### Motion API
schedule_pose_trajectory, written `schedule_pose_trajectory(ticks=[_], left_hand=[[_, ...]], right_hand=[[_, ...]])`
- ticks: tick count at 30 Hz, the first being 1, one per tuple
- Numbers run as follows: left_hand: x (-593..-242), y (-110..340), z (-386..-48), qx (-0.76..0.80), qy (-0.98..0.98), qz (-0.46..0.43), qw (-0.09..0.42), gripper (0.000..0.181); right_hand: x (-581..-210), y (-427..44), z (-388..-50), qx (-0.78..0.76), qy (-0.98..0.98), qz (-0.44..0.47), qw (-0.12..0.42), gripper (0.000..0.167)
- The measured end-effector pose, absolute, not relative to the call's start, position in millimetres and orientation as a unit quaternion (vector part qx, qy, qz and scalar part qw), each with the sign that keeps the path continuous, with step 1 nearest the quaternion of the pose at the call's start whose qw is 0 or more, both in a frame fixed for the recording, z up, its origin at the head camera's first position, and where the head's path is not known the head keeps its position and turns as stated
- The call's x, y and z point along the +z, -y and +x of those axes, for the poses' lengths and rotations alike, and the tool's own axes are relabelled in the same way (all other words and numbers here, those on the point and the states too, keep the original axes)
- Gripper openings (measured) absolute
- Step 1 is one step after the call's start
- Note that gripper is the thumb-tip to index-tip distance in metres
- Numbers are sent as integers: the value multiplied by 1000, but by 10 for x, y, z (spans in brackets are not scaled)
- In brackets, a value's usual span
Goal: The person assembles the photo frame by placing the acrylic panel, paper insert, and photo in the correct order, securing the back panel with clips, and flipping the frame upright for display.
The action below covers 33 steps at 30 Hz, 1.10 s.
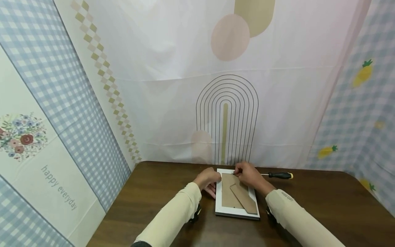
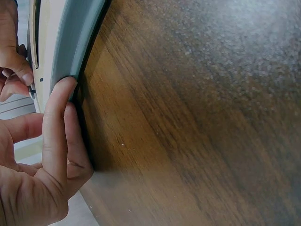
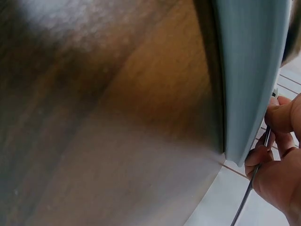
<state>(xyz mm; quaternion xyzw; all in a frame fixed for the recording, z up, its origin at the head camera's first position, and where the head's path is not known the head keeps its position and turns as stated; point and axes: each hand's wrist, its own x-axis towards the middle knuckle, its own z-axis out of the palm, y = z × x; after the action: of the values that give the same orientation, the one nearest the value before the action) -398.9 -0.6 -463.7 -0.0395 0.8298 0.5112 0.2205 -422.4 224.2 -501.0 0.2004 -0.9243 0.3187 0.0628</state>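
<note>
A white picture frame [image 1: 218,195] lies face down on the table, its brown backing board [image 1: 227,195] and slanted easel stand [image 1: 245,200] showing. My left hand [image 1: 208,179] grips its left edge near the upper corner; in the left wrist view the fingertips [image 2: 63,89] press against the frame's side. At the top of the backing, my right hand [image 1: 249,175] pinches a screwdriver by its thin metal shaft [image 3: 244,200]. The black and yellow screwdriver handle [image 1: 280,175] sticks out to the right, past the hand. Fingers cover most of the tip.
Dark brown wood table [image 1: 311,206] extends around the frame on both sides. Behind it hangs a white patterned cloth [image 1: 172,113], with blue checked cloth [image 1: 83,103] at the left and similar cloth on the right.
</note>
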Motion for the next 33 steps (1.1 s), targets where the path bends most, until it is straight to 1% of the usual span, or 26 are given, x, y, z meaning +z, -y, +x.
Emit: schedule_pose_trajectory(ticks=[8, 13, 16, 20, 23, 29, 33], left_hand=[[-4589, -3, -4022, 510, -830, -37, 222, 48], [-4567, 4, -4041, 510, -830, -38, 224, 53], [-4560, 8, -4048, 512, -829, -37, 223, 51], [-4565, 3, -4048, 509, -830, -38, 224, 50], [-4573, 1, -4039, 507, -831, -39, 225, 51], [-4617, 4, -4017, 507, -829, -43, 234, 56], [-4645, 1, -4007, 507, -828, -45, 235, 59]], right_hand=[[-4955, -2235, -4244, 308, 926, 207, 69, 37], [-4990, -2265, -4288, 316, 918, 228, 76, 36], [-5171, -2348, -4435, 323, 905, 257, 103, 33], [-5518, -2465, -4722, 312, 903, 266, 130, 36], [-5689, -2505, -4866, 297, 911, 257, 129, 38], [-5838, -2534, -4930, 292, 908, 271, 129, 36], [-5887, -2540, -4934, 290, 910, 266, 128, 41]])
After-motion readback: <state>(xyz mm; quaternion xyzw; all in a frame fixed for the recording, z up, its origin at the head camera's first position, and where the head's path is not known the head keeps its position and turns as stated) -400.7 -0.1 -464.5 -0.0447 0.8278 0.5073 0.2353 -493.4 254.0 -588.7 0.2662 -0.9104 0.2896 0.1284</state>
